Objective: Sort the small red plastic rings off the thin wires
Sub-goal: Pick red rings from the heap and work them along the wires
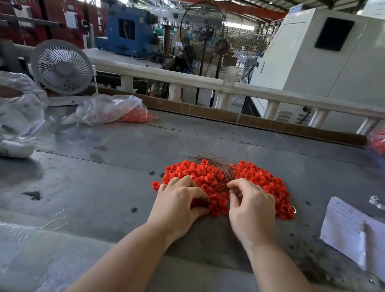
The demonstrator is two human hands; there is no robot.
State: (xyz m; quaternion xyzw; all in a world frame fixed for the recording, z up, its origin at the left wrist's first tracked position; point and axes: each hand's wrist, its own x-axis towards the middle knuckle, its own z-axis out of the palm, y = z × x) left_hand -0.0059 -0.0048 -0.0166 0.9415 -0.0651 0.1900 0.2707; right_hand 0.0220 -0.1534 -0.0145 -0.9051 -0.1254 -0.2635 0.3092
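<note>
The sheet of paper at the right edge of the frame carries handwriting too faint to read. Just right of centre, a heap of small red rings lies on the grey table, split by a bundle of thin wires whose long axis runs from the fingertips up and leftward, fanning at the far end. The left hand rests curled on the rings; what it grips is hidden. The right hand pinches at the wires' near end.
</note>
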